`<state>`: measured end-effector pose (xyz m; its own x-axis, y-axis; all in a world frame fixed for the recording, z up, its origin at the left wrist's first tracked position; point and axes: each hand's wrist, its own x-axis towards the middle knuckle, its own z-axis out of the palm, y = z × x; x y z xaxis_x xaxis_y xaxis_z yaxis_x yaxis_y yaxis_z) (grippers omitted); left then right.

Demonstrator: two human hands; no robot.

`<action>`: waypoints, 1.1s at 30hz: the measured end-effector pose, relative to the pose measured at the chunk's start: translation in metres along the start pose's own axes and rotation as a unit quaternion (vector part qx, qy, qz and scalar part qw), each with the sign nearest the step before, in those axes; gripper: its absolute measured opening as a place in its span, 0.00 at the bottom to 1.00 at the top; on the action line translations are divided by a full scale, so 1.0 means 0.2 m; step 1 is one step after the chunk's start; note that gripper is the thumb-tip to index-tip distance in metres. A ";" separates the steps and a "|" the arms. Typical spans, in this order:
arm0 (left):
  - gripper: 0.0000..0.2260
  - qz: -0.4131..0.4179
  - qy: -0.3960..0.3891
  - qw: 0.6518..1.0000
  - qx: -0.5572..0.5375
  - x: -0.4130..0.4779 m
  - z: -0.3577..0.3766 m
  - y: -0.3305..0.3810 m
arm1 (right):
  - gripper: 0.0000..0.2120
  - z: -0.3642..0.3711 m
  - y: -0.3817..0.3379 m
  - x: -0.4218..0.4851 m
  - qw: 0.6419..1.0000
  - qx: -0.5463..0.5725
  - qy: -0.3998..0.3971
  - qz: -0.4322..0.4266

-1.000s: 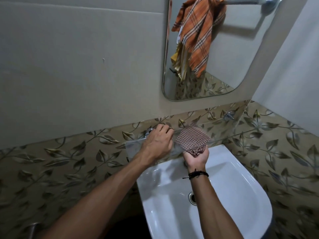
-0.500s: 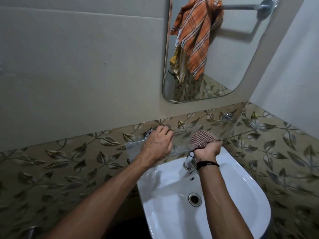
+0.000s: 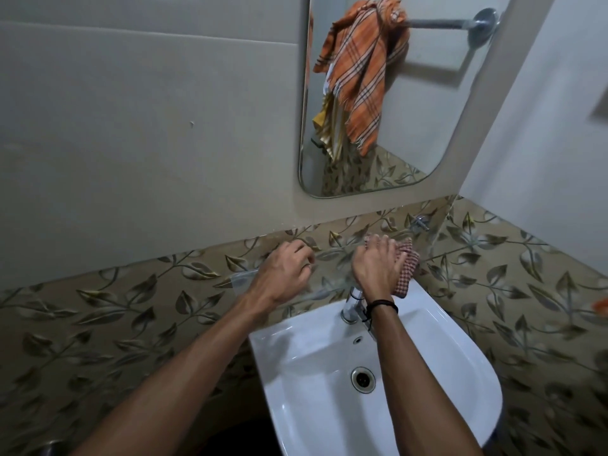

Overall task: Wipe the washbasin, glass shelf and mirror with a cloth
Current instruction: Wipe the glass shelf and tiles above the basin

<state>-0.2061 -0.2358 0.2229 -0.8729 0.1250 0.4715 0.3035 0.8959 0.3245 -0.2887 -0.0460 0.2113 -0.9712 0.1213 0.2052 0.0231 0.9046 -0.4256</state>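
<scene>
A clear glass shelf runs along the leaf-patterned wall above the white washbasin. My left hand rests on the shelf's left part, fingers curled over it. My right hand presses a red-and-white checked cloth flat on the shelf's right part, above the chrome tap. The mirror hangs on the wall above, reflecting an orange plaid towel on a rail.
A chrome shelf bracket sits on the wall near the right corner. The side wall closes in on the right. The basin's drain lies between my forearms. A metal fitting shows at the bottom left.
My right hand has lifted the cloth from under the shelf's front edge and laid it on top of the shelf, palm down. My left hand stayed on the shelf.
</scene>
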 end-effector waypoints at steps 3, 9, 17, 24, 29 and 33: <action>0.05 -0.008 -0.002 1.000 0.009 -0.05 -0.03 -0.03 | 0.27 -0.02 -0.08 -0.07 0.993 -0.017 -0.046 -0.110; 0.05 -0.067 0.042 0.995 0.061 -0.17 -0.10 -0.10 | 0.29 -0.05 0.00 -0.25 0.933 0.079 -0.089 -0.341; 0.03 -0.107 0.062 0.991 0.060 -0.27 -0.12 -0.18 | 0.19 0.04 -0.19 -0.33 0.958 0.066 -0.019 -0.279; 0.03 -0.106 0.085 0.990 0.044 -0.29 -0.13 -0.17 | 0.19 0.03 -0.14 -0.30 0.943 0.064 -0.002 -0.327; 0.03 -0.117 0.089 0.988 0.042 -0.29 -0.12 -0.18 | 0.20 0.05 -0.23 -0.28 0.964 0.024 0.002 -0.266; 0.03 -0.110 0.090 0.989 0.046 -0.29 -0.10 -0.20 | 0.20 0.06 -0.25 -0.40 0.945 0.056 -0.001 -0.323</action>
<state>-0.1602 -0.2869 0.2003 -0.8292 -0.1485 0.5388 0.0701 0.9288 0.3639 -0.2147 -0.1062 0.2066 -0.7746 -0.4415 0.4530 -0.5995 0.7407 -0.3032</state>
